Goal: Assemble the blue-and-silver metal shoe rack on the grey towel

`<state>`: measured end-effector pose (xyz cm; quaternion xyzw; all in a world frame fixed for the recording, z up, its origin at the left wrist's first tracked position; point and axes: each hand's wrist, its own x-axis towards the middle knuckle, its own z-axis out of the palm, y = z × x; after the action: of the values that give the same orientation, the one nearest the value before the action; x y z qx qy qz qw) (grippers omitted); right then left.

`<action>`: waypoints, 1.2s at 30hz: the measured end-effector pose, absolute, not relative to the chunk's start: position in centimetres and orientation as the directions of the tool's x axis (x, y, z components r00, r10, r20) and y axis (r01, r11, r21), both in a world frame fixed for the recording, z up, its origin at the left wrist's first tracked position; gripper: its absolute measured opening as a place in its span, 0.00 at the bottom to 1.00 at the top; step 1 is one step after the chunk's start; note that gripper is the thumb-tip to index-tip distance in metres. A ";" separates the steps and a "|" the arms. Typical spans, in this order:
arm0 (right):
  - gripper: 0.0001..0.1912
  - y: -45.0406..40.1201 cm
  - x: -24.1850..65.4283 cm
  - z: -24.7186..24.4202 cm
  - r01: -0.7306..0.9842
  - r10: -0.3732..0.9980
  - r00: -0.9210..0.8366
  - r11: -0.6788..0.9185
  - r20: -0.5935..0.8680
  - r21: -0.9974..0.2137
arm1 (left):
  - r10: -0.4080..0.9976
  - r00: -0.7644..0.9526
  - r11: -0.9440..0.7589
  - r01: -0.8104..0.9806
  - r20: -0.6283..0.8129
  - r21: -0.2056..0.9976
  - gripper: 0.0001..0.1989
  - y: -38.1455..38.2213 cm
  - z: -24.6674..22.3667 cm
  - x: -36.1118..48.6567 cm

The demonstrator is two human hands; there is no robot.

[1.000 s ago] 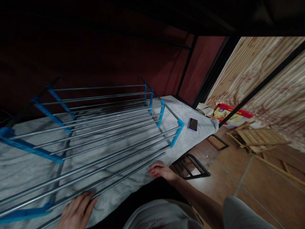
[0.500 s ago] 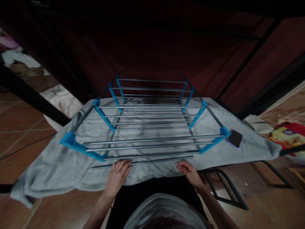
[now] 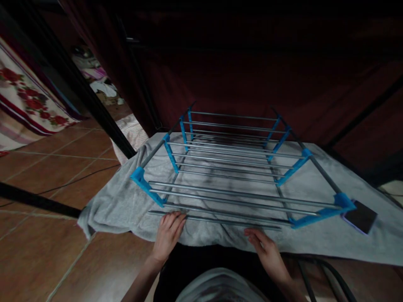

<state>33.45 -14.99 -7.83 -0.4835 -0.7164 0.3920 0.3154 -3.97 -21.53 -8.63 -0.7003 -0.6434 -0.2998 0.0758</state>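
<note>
A metal rack (image 3: 239,193) with blue plastic brackets and several thin grey tubes rests on a grey cloth (image 3: 107,207). In front of it a loose metal rod (image 3: 217,221) lies along the cloth's near side. My left hand (image 3: 169,233) has its fingers bent over the rod near its left end; the thumb is mostly hidden. Close to the rod's right end, my right hand (image 3: 266,249) is held palm inward with fingers stretched out and nothing visible in them.
A dark phone (image 3: 360,216) lies on the cloth beside the rack's right front corner. Dark red panels (image 3: 236,84) stand behind. A black metal bar (image 3: 40,200) crosses at left over the tiled floor (image 3: 53,251). A flowered cloth (image 3: 31,100) hangs far left.
My view has turned left, so the rack and phone appear farther right. My right hand's curled fingers have straightened. My left hand stays on the rod.
</note>
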 end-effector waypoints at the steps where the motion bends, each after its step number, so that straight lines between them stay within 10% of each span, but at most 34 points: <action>1: 0.17 -15.1 32.8 -6.8 0.438 0.925 -0.366 0.272 0.106 -0.857 | 0.828 -0.081 -0.124 0.938 0.554 0.322 0.12 -21.8 -8.2 -4.3; 8: 0.20 -13.6 25.2 3.3 0.343 0.649 -0.600 0.737 0.468 -0.583 | 0.334 -0.736 -0.011 0.622 0.589 0.783 0.15 -20.6 -1.2 -7.6; 17: 0.17 -8.3 10.9 8.2 0.507 0.576 -0.767 0.814 0.282 -0.285 | 0.605 -0.717 -0.152 0.323 0.346 0.934 0.28 -14.7 6.0 -9.8; 36: 0.16 -8.0 7.2 12.3 0.496 0.533 -0.841 0.829 0.093 -0.259 | 0.724 -0.679 -0.246 -0.091 0.121 0.965 0.14 -13.9 6.3 -12.1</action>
<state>7.21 -8.01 12.28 -0.2701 -0.9527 0.1131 0.0810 -12.14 -13.93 6.26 -0.2892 -0.5475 -0.7346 -0.2774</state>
